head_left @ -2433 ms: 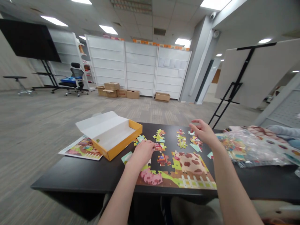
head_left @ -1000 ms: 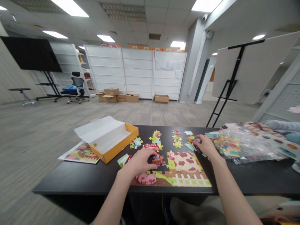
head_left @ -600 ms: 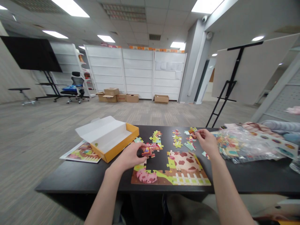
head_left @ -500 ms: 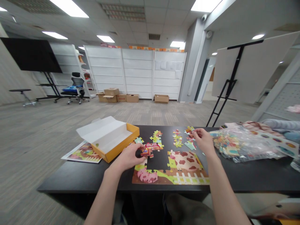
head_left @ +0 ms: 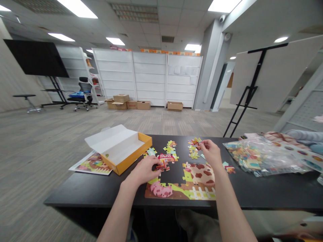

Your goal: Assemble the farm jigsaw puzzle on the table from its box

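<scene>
My left hand is closed, its thumb and fingers at a red-and-brown puzzle piece on the black table. Right behind that piece lies a red barn section. My right hand pinches a small puzzle piece over a group of loose pieces; the fingers partly cover it. In front lies a partly joined puzzle with a pink pig, a spotted cow and a white fence. My right forearm hides its right end. A few more pieces are right of that forearm.
An open yellow box with a white lining stands on the left, beside a picture sheet. Plastic bags of pieces crowd the right side of the table. An easel rises behind them.
My right hand has moved left with its piece, toward the middle group of loose pieces. My left hand stays at the red-and-brown piece. The view has shifted slightly.
</scene>
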A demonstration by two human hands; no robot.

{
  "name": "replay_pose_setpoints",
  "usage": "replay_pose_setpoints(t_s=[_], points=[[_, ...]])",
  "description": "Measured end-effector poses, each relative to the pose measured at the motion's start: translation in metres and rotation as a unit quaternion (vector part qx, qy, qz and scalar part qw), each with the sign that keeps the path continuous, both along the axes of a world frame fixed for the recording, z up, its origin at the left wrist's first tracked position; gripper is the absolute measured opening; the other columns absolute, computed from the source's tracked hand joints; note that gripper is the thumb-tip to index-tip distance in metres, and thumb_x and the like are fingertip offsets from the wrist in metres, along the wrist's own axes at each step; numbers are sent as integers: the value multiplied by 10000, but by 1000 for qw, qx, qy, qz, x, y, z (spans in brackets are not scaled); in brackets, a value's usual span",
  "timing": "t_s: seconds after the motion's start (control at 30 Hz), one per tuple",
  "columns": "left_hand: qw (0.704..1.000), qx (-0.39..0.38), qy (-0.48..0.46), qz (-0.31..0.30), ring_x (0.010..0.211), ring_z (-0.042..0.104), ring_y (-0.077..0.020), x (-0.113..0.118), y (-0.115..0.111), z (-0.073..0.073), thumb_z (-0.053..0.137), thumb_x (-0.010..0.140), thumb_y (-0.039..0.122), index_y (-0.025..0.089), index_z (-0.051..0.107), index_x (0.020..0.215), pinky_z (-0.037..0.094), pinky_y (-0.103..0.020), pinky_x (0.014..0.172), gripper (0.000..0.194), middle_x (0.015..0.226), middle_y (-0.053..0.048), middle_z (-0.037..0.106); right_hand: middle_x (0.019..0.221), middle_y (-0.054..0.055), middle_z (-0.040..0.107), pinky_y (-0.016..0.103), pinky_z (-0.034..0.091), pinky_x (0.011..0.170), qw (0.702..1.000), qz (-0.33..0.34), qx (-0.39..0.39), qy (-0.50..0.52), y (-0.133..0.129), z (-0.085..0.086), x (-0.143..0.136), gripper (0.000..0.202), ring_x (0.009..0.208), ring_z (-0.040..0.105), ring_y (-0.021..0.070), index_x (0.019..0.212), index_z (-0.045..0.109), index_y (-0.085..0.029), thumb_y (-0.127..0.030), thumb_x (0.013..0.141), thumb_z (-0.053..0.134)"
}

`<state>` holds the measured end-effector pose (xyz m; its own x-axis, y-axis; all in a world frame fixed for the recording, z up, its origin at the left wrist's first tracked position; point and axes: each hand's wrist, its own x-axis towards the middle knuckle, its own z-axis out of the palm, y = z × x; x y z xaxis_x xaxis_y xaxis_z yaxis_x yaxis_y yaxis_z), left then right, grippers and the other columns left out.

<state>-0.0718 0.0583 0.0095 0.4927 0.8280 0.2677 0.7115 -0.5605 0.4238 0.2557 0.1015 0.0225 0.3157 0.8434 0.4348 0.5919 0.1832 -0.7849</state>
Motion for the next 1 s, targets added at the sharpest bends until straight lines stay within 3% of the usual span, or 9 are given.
replay_pose_setpoints(t_s=[0.23,0.43,0.73,0.87,1.0], points=[[1000,2,-1,13,948,668,-232,-1,-3,4,694,794,255,229,717,990,490,-325,868,200,1002,-42,742,721,85,745,303,506,655,1000,-5,28,3,-1,2,4,529,681,689,215,805,647,-189,-713,751,599],[999,24,-32,22,1001,662,-236,9,-5,4,712,774,266,229,693,1057,487,-330,894,286,1059,-43,733,727,80,743,302,502,641,1000,-1,22,-1,0,2,7,534,663,675,204,800,647,-192,-720,734,604],[1000,15,-19,-9,1041,657,-247,19,-2,-7,732,832,397,260,661,1162,492,-353,913,365,1134,-37,719,764,82,758,311,501,673,1000,19,-10,-22,4,-5,9,399,703,698,214,823,651,-194,-584,761,600],[999,35,-30,25,1123,632,-251,11,12,-8,629,918,291,225,643,1180,481,-380,985,270,1195,-69,698,698,65,745,307,473,655,997,10,-53,-54,9,-13,15,292,670,688,214,832,663,-192,-471,768,602],[999,35,13,39,1097,639,-263,5,25,-7,641,906,248,210,656,1145,486,-397,983,243,1161,-80,708,685,34,735,292,456,645,990,-16,-103,-92,13,-21,17,245,655,673,199,934,665,-186,-362,772,611]])
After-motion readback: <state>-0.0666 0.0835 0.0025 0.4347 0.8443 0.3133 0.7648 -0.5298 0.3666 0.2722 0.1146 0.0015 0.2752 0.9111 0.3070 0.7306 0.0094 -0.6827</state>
